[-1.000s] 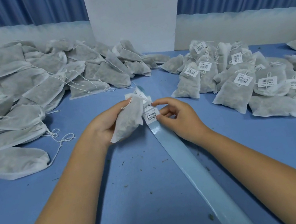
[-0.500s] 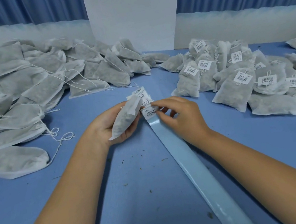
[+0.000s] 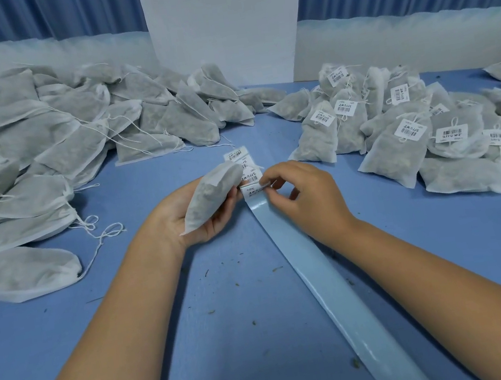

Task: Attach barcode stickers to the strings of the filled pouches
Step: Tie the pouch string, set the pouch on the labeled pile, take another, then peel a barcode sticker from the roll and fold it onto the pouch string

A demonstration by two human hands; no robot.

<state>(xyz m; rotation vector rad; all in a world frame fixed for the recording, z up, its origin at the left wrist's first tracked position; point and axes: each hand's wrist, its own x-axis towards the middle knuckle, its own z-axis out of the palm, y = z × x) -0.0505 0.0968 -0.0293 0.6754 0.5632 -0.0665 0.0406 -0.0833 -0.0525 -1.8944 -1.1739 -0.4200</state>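
The main danger I see is with the barcode sticker (image 3: 254, 191). It sits at the top of the bare backing strip (image 3: 319, 280), and only its edge is caught. If it peels off crooked, it can fold on itself or glue to the fingertips, and then it will not close neatly around a string. I cannot see the string of the held pouch (image 3: 210, 193); it is hidden behind the pouch or the hands. If it is not brought between the two halves of the sticker, the label will probably land on the fabric instead. A pull that is too strong may also drag the strip, with the remaining stickers (image 3: 238, 155) at its far end, across the table (image 3: 233, 340).

The left hand (image 3: 174, 211) is curled around the filled pouch and holds it tilted, a little left of the strip. The right hand (image 3: 306, 197) is almost closed, thumb and forefinger pinching the right edge of the sticker, the other fingers bent loosely.

The unlabelled pile (image 3: 39, 147) lies far left, and the labelled pile (image 3: 411, 138) lies on the right, both well apart from the hands.
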